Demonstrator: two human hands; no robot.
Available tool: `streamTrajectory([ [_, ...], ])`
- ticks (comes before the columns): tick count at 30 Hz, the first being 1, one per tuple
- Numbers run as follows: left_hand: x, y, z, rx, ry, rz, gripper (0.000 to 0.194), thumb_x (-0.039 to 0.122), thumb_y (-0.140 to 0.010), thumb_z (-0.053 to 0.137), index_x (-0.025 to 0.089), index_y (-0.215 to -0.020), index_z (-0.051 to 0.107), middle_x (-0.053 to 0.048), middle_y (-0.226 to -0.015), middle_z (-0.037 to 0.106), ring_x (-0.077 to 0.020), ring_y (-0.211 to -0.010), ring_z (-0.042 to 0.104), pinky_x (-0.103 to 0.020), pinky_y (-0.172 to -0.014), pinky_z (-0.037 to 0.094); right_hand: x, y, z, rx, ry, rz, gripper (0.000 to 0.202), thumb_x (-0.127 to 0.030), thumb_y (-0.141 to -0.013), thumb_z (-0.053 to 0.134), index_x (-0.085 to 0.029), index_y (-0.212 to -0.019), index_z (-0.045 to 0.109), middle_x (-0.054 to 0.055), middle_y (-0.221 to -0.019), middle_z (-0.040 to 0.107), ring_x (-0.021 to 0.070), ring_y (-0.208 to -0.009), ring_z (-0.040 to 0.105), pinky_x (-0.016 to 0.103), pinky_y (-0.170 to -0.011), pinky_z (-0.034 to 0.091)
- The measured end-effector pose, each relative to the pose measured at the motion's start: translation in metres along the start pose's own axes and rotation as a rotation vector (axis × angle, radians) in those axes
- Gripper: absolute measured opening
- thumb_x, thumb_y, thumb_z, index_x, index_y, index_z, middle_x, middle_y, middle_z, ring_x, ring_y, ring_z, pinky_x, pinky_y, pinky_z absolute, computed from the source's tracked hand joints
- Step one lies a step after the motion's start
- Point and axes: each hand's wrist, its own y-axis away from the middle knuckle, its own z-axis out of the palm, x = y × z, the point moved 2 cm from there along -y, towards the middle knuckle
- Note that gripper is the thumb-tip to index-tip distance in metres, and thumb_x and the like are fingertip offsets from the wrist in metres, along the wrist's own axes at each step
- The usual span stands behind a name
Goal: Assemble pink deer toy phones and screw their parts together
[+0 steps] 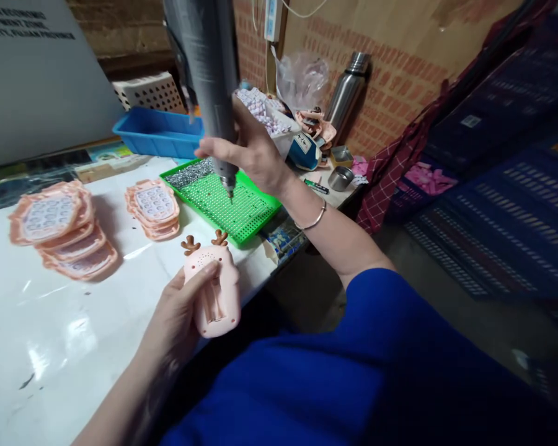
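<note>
Left hand [177,310] grips pink toy [214,291] | right hand [251,152] grips screwdriver [211,80] over green tray [223,201] | stacks [65,229] left

left hand [177,310] grips pink deer toy [216,291] | right hand [251,152] holds electric screwdriver [211,80] over green tray [223,198]

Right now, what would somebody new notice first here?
Probably the big grey electric screwdriver held by the right hand, its tip over the green perforated plastic tray at the table's far edge. Nearer, the left hand holds a pink plastic deer-shaped toy shell with brown antlers. Stacks of pink keypad panels lie left.
</note>
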Motion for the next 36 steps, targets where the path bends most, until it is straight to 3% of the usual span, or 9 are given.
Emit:
streamTrajectory([
  [2, -0.002, -0.005, 0.000, -0.034, -0.006, -0.009, 0.055, 0.036, -0.046, 0.093, 0.013, -0.091, 0.069, -0.006, -0.072, 0.074, -0.0158, -0.056, 0.065, -0.022, -0.052, 0.053, -0.004, 0.014, -0.005, 0.048, 0.061, 0.085, 0.048, -0.052, -0.081, 0.070, -0.016, -0.107, 0.051, -0.013, -0.077, 0.050, -0.0061, -0.064, 0.054, 0.010, -0.062, 0.045],
  [6, -0.004, -0.008, -0.001, -0.071, -0.049, -0.023, 0.054, 0.039, -0.052, 0.094, 0.015, -0.094, 0.069, -0.005, -0.074, 0.075, -0.0167, -0.059, 0.066, -0.023, -0.054, 0.053, -0.005, 0.041, -0.026, 0.291, 0.202, 0.219, 0.063, -0.067, -0.079, 0.065, -0.016, -0.115, 0.056, -0.011, -0.065, 0.047, -0.0032, -0.052, 0.044, 0.016, -0.052, 0.040],
  [11, -0.004, -0.001, 0.005, 0.029, -0.049, 0.000, 0.056, 0.039, -0.050, 0.095, 0.016, -0.093, 0.068, -0.003, -0.074, 0.074, -0.0148, -0.062, 0.066, -0.020, -0.056, 0.052, 0.007, 0.056, -0.039, 0.494, 0.285, 0.303, 0.042, -0.054, -0.087, 0.064, -0.021, -0.111, 0.058, -0.003, -0.073, 0.053, 0.0078, -0.056, 0.049, 0.027, -0.061, 0.051],
  [14, -0.003, -0.001, 0.006, 0.034, -0.069, -0.016, 0.057, 0.040, -0.051, 0.094, 0.017, -0.096, 0.068, -0.002, -0.075, 0.074, -0.0145, -0.060, 0.065, -0.021, -0.055, 0.052, 0.010, 0.057, -0.036, 0.505, 0.382, 0.388, 0.030, -0.045, -0.096, 0.055, -0.023, -0.116, 0.059, -0.001, -0.075, 0.051, 0.0107, -0.059, 0.050, 0.028, -0.063, 0.051],
  [19, -0.004, -0.006, -0.001, 0.017, -0.081, -0.050, 0.061, 0.041, -0.048, 0.095, 0.017, -0.097, 0.069, -0.004, -0.073, 0.074, -0.0158, -0.056, 0.065, -0.022, -0.051, 0.051, 0.012, 0.058, -0.034, 0.473, 0.372, 0.417, 0.037, -0.046, -0.097, 0.055, -0.021, -0.123, 0.058, -0.002, -0.074, 0.051, 0.0094, -0.060, 0.050, 0.026, -0.066, 0.049],
  [23, -0.003, -0.008, -0.003, 0.027, -0.079, -0.043, 0.062, 0.042, -0.048, 0.095, 0.016, -0.098, 0.070, -0.004, -0.075, 0.074, -0.0162, -0.057, 0.066, -0.022, -0.051, 0.053, 0.016, 0.060, -0.036, 0.490, 0.319, 0.364, 0.048, -0.058, -0.090, 0.060, -0.019, -0.118, 0.060, -0.004, -0.069, 0.051, 0.0072, -0.057, 0.048, 0.025, -0.062, 0.047],
  [28, -0.003, -0.007, -0.002, 0.052, -0.040, -0.020, 0.063, 0.042, -0.040, 0.097, 0.017, -0.091, 0.069, -0.003, -0.074, 0.075, -0.0158, -0.058, 0.066, -0.020, -0.052, 0.053, 0.021, 0.060, -0.037, 0.542, 0.240, 0.281, 0.067, -0.073, -0.069, 0.069, -0.017, -0.106, 0.062, -0.005, -0.063, 0.050, 0.0073, -0.052, 0.044, 0.026, -0.056, 0.046],
  [32, -0.001, -0.008, -0.001, 0.035, -0.014, 0.012, 0.060, 0.037, -0.040, 0.095, 0.016, -0.089, 0.068, -0.002, -0.072, 0.073, -0.0144, -0.055, 0.064, -0.020, -0.051, 0.054, 0.018, 0.054, -0.038, 0.560, 0.244, 0.282, 0.067, -0.075, -0.068, 0.068, -0.020, -0.105, 0.063, -0.005, -0.065, 0.051, 0.0070, -0.052, 0.045, 0.026, -0.056, 0.047],
  [36, -0.001, -0.008, 0.000, 0.006, 0.008, 0.026, 0.063, 0.034, -0.041, 0.095, 0.016, -0.093, 0.065, -0.002, -0.072, 0.073, -0.0153, -0.057, 0.065, -0.023, -0.052, 0.054, -0.007, 0.045, -0.023, 0.540, 0.189, 0.118, 0.055, -0.070, -0.070, 0.070, -0.026, -0.102, 0.064, -0.004, -0.070, 0.057, 0.0073, -0.052, 0.047, 0.026, -0.055, 0.048],
])
